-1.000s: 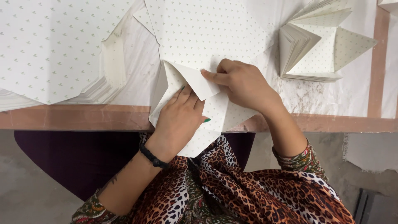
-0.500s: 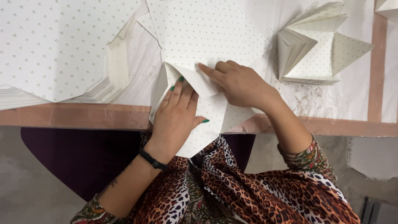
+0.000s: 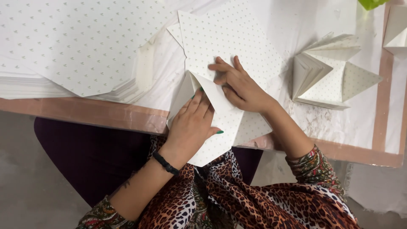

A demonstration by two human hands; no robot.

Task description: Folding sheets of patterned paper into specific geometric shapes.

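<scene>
Under both hands lies a half-folded dotted sheet (image 3: 231, 127): the left hand (image 3: 193, 123) presses flat on its flap, the right hand (image 3: 239, 85) spreads fingers along the crease, which seemingly next needs firm pressing.

White table (image 3: 339, 127), paper stack (image 3: 76, 55), folded paper (image 3: 330, 76)

White dotted paper sheet (image 3: 229, 123), partly folded, overhanging table edge

Paper stack (image 3: 80, 51) left; folded pile (image 3: 330, 76) right
</scene>
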